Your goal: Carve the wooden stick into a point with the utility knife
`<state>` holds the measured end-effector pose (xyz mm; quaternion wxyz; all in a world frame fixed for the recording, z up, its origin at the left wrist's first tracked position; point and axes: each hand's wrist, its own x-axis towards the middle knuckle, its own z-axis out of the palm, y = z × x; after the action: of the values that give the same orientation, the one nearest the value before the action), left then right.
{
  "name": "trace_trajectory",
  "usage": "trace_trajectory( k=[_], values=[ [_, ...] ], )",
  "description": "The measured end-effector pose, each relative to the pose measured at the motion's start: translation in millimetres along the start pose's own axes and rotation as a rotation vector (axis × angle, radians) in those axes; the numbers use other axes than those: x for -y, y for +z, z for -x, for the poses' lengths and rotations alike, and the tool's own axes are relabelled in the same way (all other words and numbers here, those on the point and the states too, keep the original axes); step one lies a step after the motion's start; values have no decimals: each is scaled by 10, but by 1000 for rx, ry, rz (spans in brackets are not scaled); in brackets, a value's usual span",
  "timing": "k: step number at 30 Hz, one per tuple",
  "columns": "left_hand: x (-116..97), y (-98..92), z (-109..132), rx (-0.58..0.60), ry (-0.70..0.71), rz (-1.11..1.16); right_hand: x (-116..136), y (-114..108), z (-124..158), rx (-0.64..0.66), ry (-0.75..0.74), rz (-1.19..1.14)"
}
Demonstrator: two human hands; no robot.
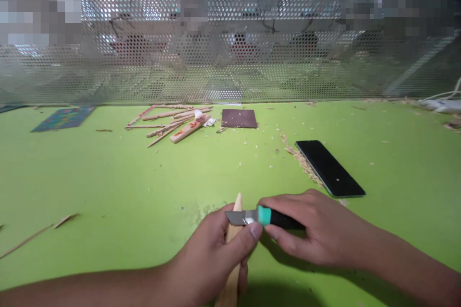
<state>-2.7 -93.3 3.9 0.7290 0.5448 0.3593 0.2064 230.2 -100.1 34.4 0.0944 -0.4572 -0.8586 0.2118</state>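
My left hand [216, 249] is closed around a pale wooden stick [230, 288] that tapers to a blunt point at its far end. In my right hand [309, 230] is a utility knife [283, 219] with a black handle and a teal collar. Its blade [236, 218] lies crosswise over the stick, just below the tapered tip. The left thumb rests against the knife near the base of the blade. The lower end of the stick runs out of the picture at the bottom.
A black phone [329, 168] lies to the right beside a row of wood shavings [304, 163]. Farther back are several carved sticks [169, 120], a brown sandpaper square [239, 118] and a colourful sheet [65, 119]. A perforated metal screen [230, 67] borders the green table [126, 192].
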Motion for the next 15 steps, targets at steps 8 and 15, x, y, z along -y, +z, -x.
trace_trajectory(
  k=[8, 15],
  values=[
    [50, 34, 16, -84, -31, 53, -43, 59, 29, -221, 19, 167],
    [19, -2, 7, -58, 33, -25, -70, 0, 10, -294, 55, 156]
  ],
)
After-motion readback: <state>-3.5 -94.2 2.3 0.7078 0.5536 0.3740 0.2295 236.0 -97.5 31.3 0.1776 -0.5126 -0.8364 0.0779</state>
